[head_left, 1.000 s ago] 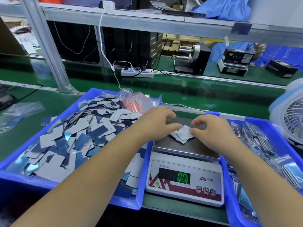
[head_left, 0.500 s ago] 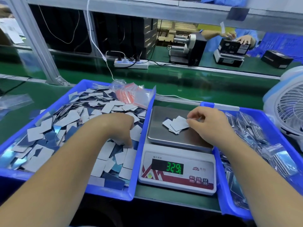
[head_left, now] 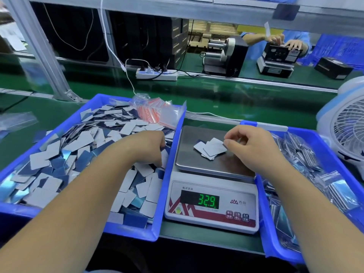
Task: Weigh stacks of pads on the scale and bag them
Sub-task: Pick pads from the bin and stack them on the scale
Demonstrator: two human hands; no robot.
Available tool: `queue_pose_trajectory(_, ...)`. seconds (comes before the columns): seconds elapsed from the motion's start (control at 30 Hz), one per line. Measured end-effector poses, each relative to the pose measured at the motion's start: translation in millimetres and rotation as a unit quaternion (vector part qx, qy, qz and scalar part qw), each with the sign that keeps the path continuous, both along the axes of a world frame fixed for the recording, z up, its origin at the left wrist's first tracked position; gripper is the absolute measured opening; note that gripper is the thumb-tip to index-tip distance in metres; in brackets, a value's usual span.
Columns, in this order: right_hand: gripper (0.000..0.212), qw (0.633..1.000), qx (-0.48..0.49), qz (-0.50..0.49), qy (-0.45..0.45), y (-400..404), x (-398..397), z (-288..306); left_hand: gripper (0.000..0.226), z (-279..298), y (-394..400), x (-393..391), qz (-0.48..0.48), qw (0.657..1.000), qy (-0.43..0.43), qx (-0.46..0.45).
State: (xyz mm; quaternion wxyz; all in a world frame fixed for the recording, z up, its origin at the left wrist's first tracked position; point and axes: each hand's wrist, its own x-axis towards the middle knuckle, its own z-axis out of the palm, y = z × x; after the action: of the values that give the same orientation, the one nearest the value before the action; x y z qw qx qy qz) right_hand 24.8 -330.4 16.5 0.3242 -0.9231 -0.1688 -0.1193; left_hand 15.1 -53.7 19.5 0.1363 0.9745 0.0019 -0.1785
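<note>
1. right hand (head_left: 254, 148) pinches the edge of the pad stack (head_left: 210, 148) at the scale pan's (head_left: 197, 166) centre, likely steadying it for the reading.
2. left hand (head_left: 149, 148) digs curled into loose pads (head_left: 65, 154) in the blue bin (head_left: 157, 223) at nine o'clock; whether it holds any, i cannot tell.
3. pads look thin, flat, round-cornered, grey-faced or glossy blue.
4. bagged pads (head_left: 303, 154) fill the bin at three o'clock.
</note>
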Motion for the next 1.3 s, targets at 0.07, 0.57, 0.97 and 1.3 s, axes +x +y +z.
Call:
queue_pose_trajectory(0.07, 0.016, 1.000, 0.003, 0.002, 0.000, 0, -1, 1, 0.046, 0, 2, 1, 0.011, 1.000, 0.005, -0.022)
queue_pose_trajectory(0.57, 0.018, 0.996, 0.072, -0.046, 0.014, -7, 0, 7, 0.024, 25, -78, -5, 0.002, 0.939, -0.095, -0.332)
queue_pose_trajectory(0.97, 0.017, 0.998, 0.029, -0.043, 0.035, -4, -2, 7, 0.021, 37, -6, -8, -0.026, 0.998, -0.065, 0.005)
queue_pose_trajectory(1.3, 0.020, 0.999, 0.018, -0.028, 0.030, -2, -5, 7, 0.045, 23, 5, -32, -0.064, 0.983, 0.091, 0.145)
